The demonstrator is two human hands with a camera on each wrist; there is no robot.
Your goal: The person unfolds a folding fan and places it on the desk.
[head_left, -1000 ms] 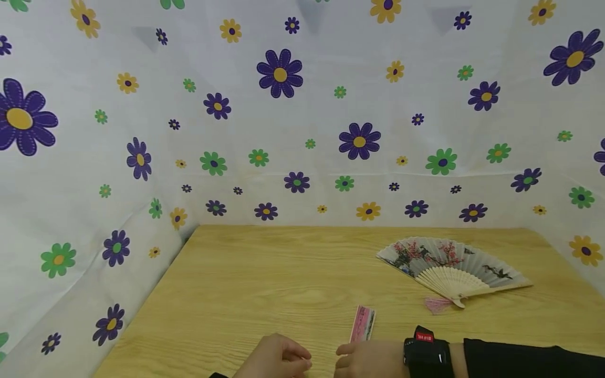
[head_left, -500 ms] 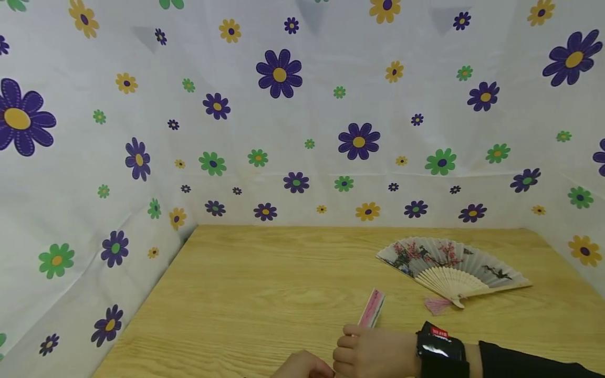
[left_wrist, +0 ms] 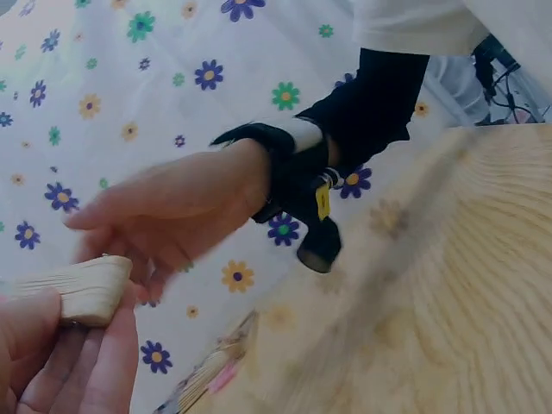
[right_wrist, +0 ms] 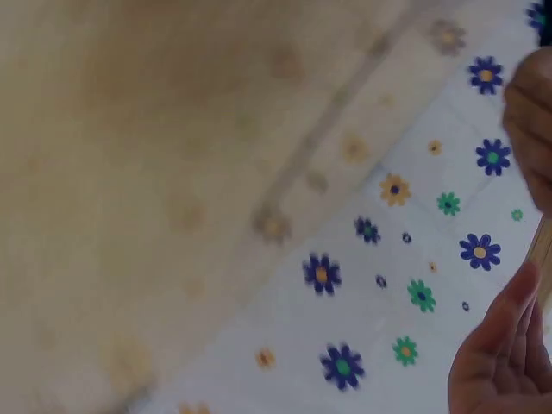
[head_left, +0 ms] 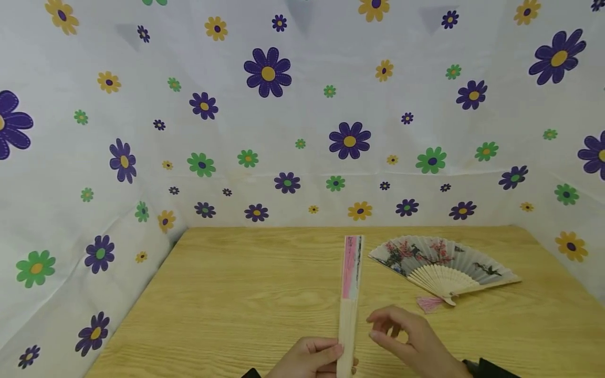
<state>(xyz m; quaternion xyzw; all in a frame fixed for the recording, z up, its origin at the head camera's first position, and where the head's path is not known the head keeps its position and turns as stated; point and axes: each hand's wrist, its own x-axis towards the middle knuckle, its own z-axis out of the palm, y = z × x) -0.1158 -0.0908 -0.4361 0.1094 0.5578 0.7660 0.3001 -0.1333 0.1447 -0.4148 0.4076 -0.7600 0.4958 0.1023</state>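
A folded hand fan (head_left: pixel 348 302), with pale wooden ribs below and a pink and grey-white leaf above, stands nearly upright over the table. My left hand (head_left: pixel 315 358) grips its ribs near the lower end, thumb in front. In the left wrist view the butt of the ribs (left_wrist: pixel 95 289) sits between the thumb and fingers. My right hand (head_left: pixel 408 336) is just right of the fan, apart from it, its fingers loosely bent and holding nothing. In the left wrist view that right hand (left_wrist: pixel 185 203) shows blurred behind the ribs.
An opened fan (head_left: pixel 444 265) with painted pink blossoms lies at the table's back right, its pink tassel (head_left: pixel 429 304) towards me. The wood-grain table (head_left: pixel 246 294) meets a flower-printed white sheet (head_left: pixel 312 105) at the back and sides.
The folded fan has come up from low near the table to nearly upright, held in my left hand. My right hand has moved off it to the right. The head view has shifted slightly.
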